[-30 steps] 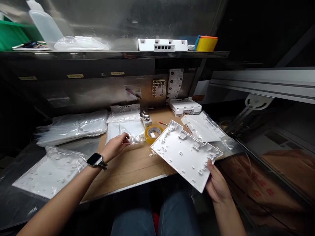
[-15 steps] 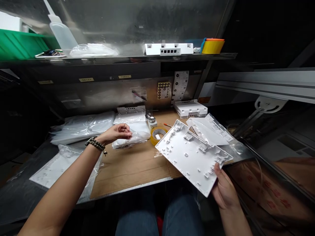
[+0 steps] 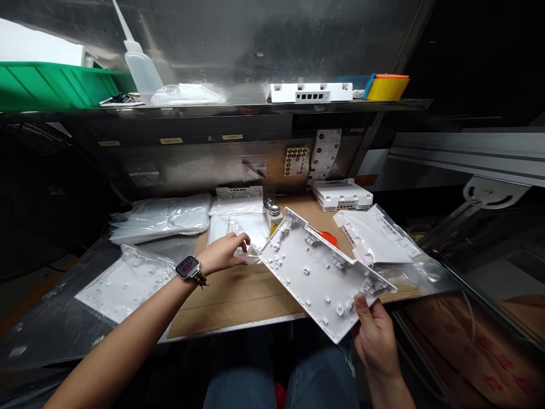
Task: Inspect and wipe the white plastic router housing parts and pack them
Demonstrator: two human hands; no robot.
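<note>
Far left, on the shelf: green plastic bin (image 3: 55, 85); a white item (image 3: 42, 45) shows above its rim, whether inside I cannot tell. Below, on the bench: white moulded panel (image 3: 114, 289), enclosed in clear plastic. Translucent squeeze bottle (image 3: 142, 71) upright on the shelf, fill level unclear. Left hand (image 3: 225, 253): fingers half curled, thumb apart, nothing visibly gripped, just beside the clear-wrapped stack. White plastic housing panel (image 3: 315, 278): tilted over the bench's front edge, ribbed face exposed, unbagged. Step in hand, in my judgement: one-handed holding of the panel; any left-hand grasp would call for closing those fingers while the right steadies the panel. Right hand (image 3: 374, 335): thumb and fingers clamped on the panel's near right corner. Further right: wrapped white housing (image 3: 383, 233).
</note>
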